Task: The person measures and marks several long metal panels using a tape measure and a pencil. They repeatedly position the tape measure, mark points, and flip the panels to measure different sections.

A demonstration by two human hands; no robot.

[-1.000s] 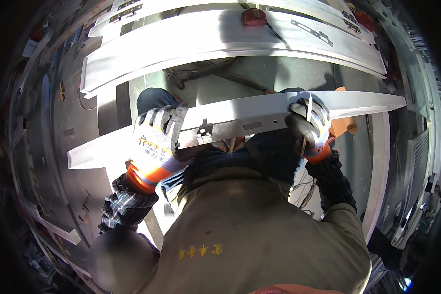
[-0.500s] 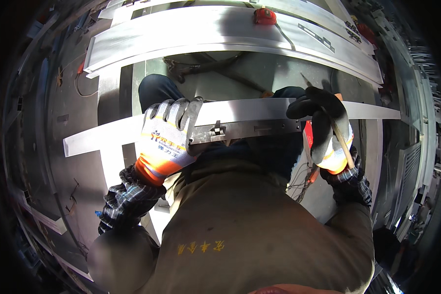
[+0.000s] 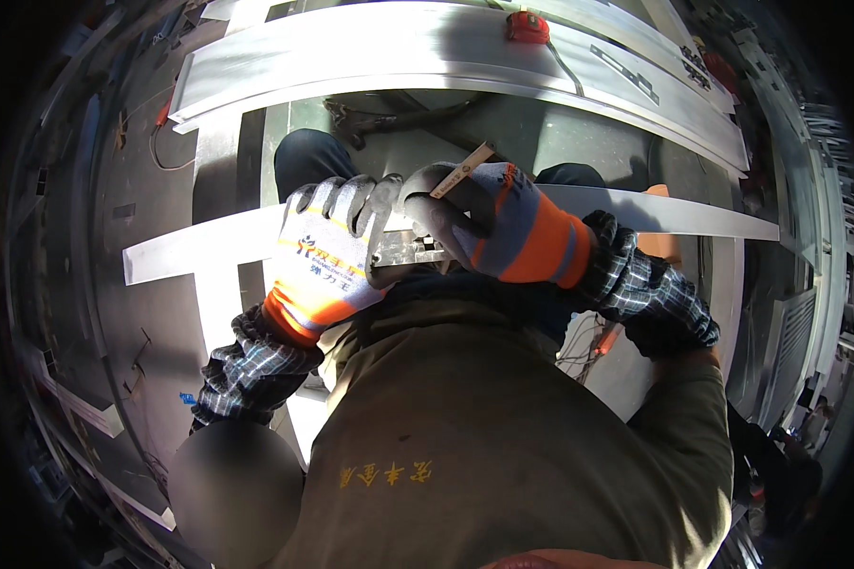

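Across my lap lies a long pale metal profile (image 3: pixel 199 248), its middle hidden behind my gloves. My left hand (image 3: pixel 327 251), in a grey-and-orange work glove, grips the profile together with a thin metal strip with cutouts (image 3: pixel 394 248). In front of my left fingertips, my right hand (image 3: pixel 489 223) bends over that strip, fingers curled, and covers most of it. A flat tan stick (image 3: pixel 465 169) is held in my right fingers, one end sticking up and away from me. Its lower end is hidden by the glove.
Beyond my knees a wide pale metal profile (image 3: pixel 351 57) spans the work area. On it rest a red tape measure (image 3: pixel 529 27) and a slotted metal plate (image 3: pixel 626 74). A red-handled tool with a cable (image 3: pixel 163 114) lies at the left. Cables (image 3: pixel 579 351) run near my right side.
My right hand has swung left along the profile to beside my left hand, bringing the tan stick over the strip's left part. My left hand keeps its hold.
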